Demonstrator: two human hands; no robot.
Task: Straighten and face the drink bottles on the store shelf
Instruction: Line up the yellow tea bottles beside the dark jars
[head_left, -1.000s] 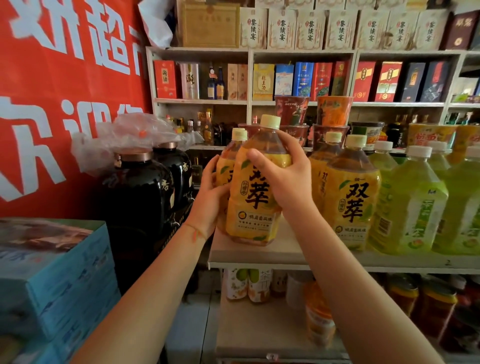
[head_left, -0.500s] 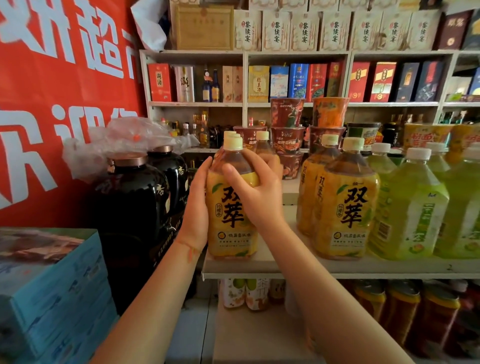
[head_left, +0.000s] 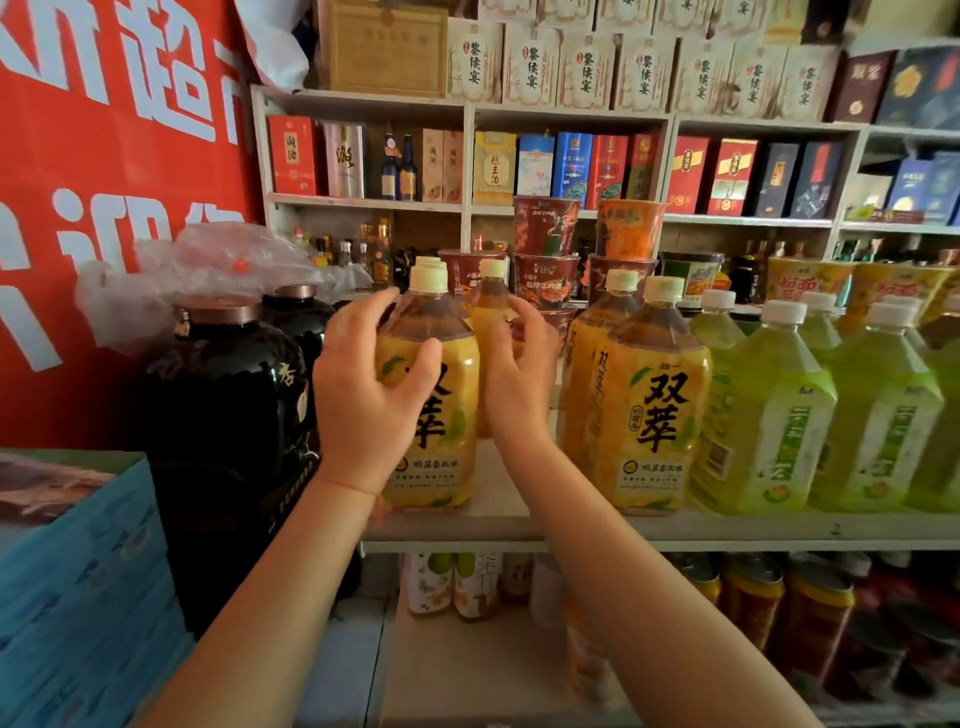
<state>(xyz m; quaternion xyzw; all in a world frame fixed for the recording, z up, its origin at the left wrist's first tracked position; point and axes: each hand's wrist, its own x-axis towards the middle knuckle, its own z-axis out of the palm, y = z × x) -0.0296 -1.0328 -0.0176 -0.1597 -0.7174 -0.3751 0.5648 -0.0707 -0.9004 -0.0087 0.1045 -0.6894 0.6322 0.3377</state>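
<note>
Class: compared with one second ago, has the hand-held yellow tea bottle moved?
Yes. The yellow tea bottle moved left, away from its labelled twin, and now stands on the shelf.

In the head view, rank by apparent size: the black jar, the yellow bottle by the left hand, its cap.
1. black jar
2. yellow bottle, though its nearness makes this unsure
3. cap, plainly smallest
</note>
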